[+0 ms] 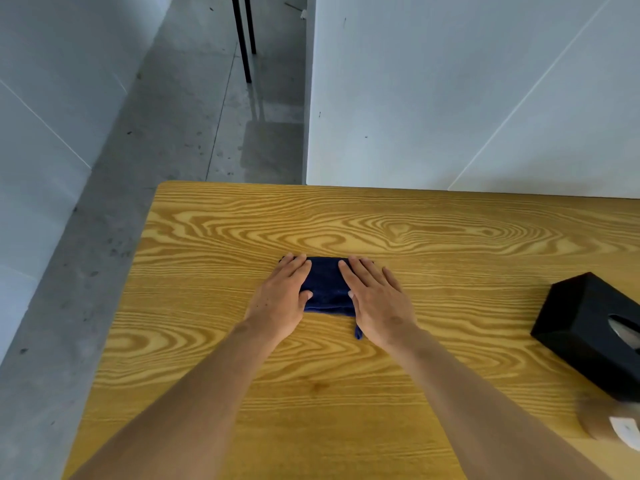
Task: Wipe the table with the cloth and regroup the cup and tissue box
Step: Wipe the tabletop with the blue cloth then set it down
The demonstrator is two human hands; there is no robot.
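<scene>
A folded dark blue cloth point(327, 287) lies on the wooden table point(346, 220), near its middle. My left hand point(282, 299) rests flat on the cloth's left part, fingers stretched out. My right hand point(379, 301) lies flat on its right part, with a small loop of the cloth sticking out below the palm. A black tissue box point(588, 327) stands at the right edge of the view, tissue showing in its top slot. At the bottom right corner a blurred brownish cup point(602, 420) is partly cut off.
The table's left edge and far left corner point(162, 188) drop to a grey concrete floor point(173, 133). White wall panels point(450, 98) stand right behind the far edge. Thin black legs point(244, 39) stand on the floor far back.
</scene>
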